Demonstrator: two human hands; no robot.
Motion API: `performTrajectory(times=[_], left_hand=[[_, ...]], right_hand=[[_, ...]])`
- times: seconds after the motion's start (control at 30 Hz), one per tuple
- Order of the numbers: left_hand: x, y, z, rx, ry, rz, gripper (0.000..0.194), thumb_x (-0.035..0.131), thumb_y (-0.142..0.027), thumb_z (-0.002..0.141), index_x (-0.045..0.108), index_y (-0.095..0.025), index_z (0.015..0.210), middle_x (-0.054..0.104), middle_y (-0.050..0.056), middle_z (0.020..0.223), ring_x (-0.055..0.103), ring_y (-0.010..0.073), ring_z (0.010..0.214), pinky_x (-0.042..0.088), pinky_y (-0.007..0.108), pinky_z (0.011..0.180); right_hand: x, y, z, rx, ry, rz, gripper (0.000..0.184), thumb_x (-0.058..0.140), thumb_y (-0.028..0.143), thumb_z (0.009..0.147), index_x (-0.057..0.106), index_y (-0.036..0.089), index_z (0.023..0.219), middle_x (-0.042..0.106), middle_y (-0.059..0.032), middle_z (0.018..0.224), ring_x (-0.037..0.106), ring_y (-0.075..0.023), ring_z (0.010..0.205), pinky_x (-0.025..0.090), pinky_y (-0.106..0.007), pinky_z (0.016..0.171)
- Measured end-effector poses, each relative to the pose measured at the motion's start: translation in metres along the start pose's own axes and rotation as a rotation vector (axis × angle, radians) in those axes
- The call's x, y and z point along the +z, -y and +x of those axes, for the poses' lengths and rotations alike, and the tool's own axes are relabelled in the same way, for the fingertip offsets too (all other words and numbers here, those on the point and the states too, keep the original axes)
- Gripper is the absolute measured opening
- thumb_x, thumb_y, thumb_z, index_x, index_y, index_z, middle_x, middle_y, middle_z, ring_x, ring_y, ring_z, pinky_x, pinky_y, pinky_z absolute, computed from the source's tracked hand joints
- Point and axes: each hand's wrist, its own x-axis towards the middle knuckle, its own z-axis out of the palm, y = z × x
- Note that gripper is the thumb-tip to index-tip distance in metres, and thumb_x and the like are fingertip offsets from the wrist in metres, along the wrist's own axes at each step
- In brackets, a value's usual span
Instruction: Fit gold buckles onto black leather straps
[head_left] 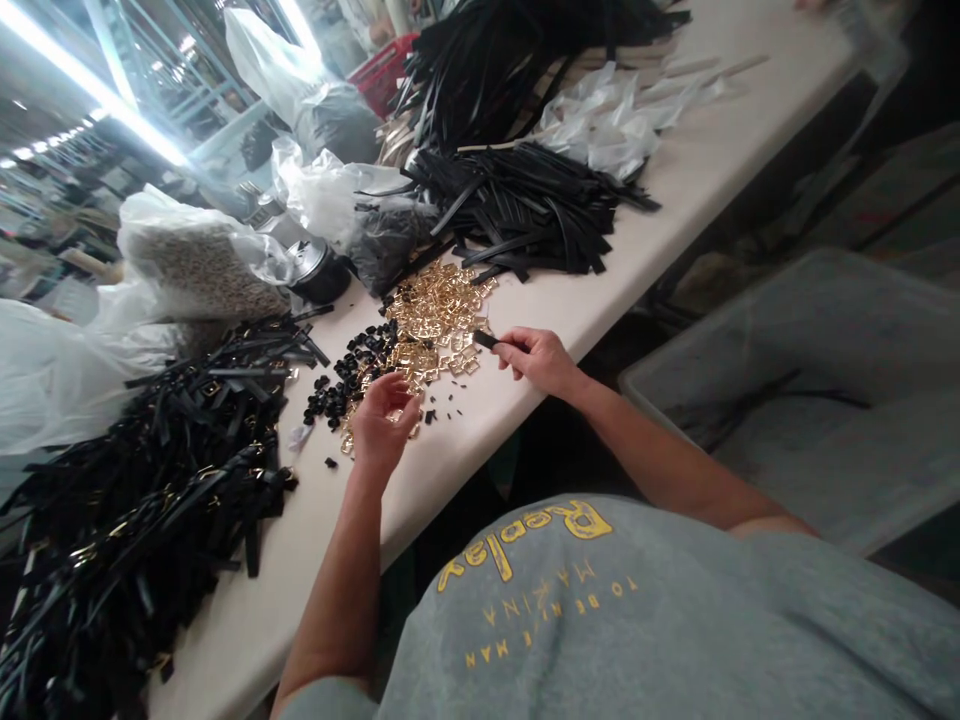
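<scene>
Here, the right hand (543,360) pinches a short black strap (485,340) between thumb and fingers, just above the near edge of the pale table (480,425), its free end pointing toward the gold buckles (437,300); the left hand (384,428) is over the near side of that heap, fingers curled and thumb close to them, though whether they grip anything I cannot tell; small black loops (352,375) lie in a loose cluster beside the buckles, some mixed among them, and a few black scraps (430,416) are scattered between the hands; beyond the buckles sits a thick pile of black straps (525,215); on the left spreads a large tangle of straps with gold fittings (172,450); behind the loops stand a dark tin (321,275) and a clear bag of small pale pieces (199,265).
</scene>
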Motion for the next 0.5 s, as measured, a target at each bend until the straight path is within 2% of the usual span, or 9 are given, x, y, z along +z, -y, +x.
performTrajectory(times=[0.1,0.27,0.37,0.5], left_hand=[[-0.009,-0.021,-0.010,0.137,-0.016,0.022,0.050,0.072,-0.028,0.082,0.056,-0.022,0.129,0.072,0.005,0.102,0.071,0.0168,0.086,0.060,0.035,0.083],[-0.016,-0.047,-0.017,0.319,-0.016,0.249,0.052,0.073,-0.023,0.081,0.055,-0.023,0.130,0.075,0.004,0.104,0.073,0.0192,0.090,0.059,0.039,0.090],[-0.015,-0.047,-0.020,0.327,0.012,0.252,0.051,0.073,-0.023,0.082,0.055,-0.023,0.130,0.076,0.005,0.104,0.074,0.0195,0.091,0.058,0.039,0.091],[-0.012,-0.037,-0.025,0.245,0.046,0.155,0.051,0.072,-0.026,0.083,0.055,-0.022,0.130,0.075,0.006,0.105,0.073,0.0195,0.091,0.060,0.039,0.088]], right_hand=[[0.013,0.011,-0.010,0.057,0.221,0.114,0.023,0.062,0.037,0.083,0.064,0.015,0.079,0.065,0.0012,0.065,0.048,-0.0056,0.043,0.037,-0.019,0.045],[0.043,0.020,-0.023,0.094,0.500,0.260,0.019,0.063,0.032,0.083,0.064,0.014,0.081,0.063,0.0030,0.064,0.049,-0.0046,0.045,0.037,-0.018,0.046],[0.048,0.021,-0.028,0.111,0.582,0.383,0.022,0.064,0.035,0.085,0.064,0.013,0.086,0.064,0.0030,0.066,0.050,-0.0044,0.047,0.036,-0.017,0.046],[0.043,0.019,-0.032,0.150,0.570,0.498,0.028,0.065,0.040,0.085,0.064,0.013,0.088,0.063,0.0030,0.066,0.049,-0.0037,0.047,0.034,-0.016,0.045]])
